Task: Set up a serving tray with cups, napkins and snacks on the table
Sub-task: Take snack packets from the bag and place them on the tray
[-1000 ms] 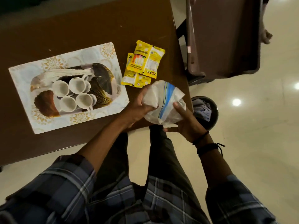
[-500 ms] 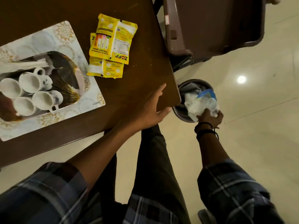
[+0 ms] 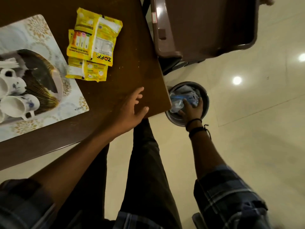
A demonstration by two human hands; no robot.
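Observation:
The patterned serving tray (image 3: 49,52) lies at the left of the brown table (image 3: 128,52). White cups (image 3: 18,105) lie on it, with white napkins (image 3: 8,63) behind them. Yellow snack packets (image 3: 93,43) lie stacked on the table right of the tray. My left hand (image 3: 132,109) rests flat, fingers apart, on the table's near right corner. My right hand (image 3: 192,109) is down inside a round dark bin (image 3: 205,98) on the floor, pressing on a crumpled white and blue plastic bag (image 3: 177,103).
A brown plastic chair (image 3: 206,25) stands close beyond the bin, right of the table. The floor (image 3: 255,121) is pale glossy tile with light reflections. My legs are below the table edge.
Both hands held the plastic bag at the table edge a second ago. My right hand carried it down into the bin and now pushes it in, while my left hand settled flat on the table corner.

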